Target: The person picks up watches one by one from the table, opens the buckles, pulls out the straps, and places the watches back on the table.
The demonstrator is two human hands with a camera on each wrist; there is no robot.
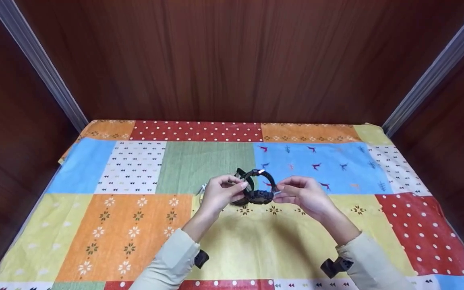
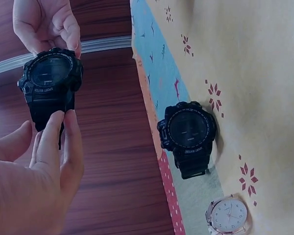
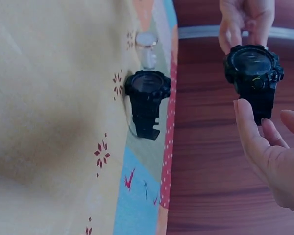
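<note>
A black digital sport watch, its strap bent into a loop, is held up between both hands above the table. My left hand grips one side of its strap between thumb and fingers. On the opposite side, my right hand pinches the strap with its fingertips. The dial of the held watch faces the person, with "SPORT WATCH" lettered on its rim. A second black sport watch lies on the cloth behind the left hand, partly covered by it in the head view.
A white-dialed watch with a pale strap lies beyond the second black watch, mostly behind the left hand in the head view. The patchwork tablecloth covers the table. Dark wood panels enclose the back and both sides.
</note>
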